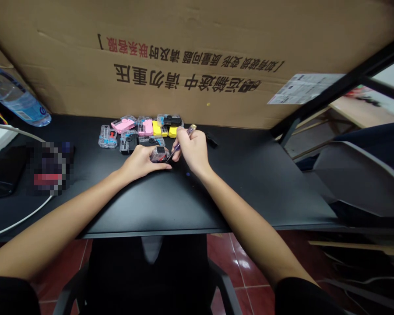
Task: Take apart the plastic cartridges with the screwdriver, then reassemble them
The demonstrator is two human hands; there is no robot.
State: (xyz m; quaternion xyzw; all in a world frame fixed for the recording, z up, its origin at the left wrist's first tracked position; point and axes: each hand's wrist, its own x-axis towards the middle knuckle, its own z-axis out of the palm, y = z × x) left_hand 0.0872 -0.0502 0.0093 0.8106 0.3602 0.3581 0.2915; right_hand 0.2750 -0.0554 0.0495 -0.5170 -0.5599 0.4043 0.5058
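My left hand [141,164] is closed around a small clear plastic case [159,154] with dark and red parts inside, holding it just above the black desk. In my right hand [193,148] is a screwdriver [184,142] with a translucent purplish handle, tilted so that its shaft points down at the right side of the case. Whether the tip touches a screw is too small to tell. Just beyond my hands lie several similar small devices, among them a pink one [124,124], a yellow one [159,129] and a black one in a clear case [129,142].
A large cardboard box [197,96] stands along the back of the desk [249,188]. At the left are a water bottle [19,98], a white cable [22,223] and a dark phone-like slab [6,170]. A small black piece [212,140] lies right of my right hand.
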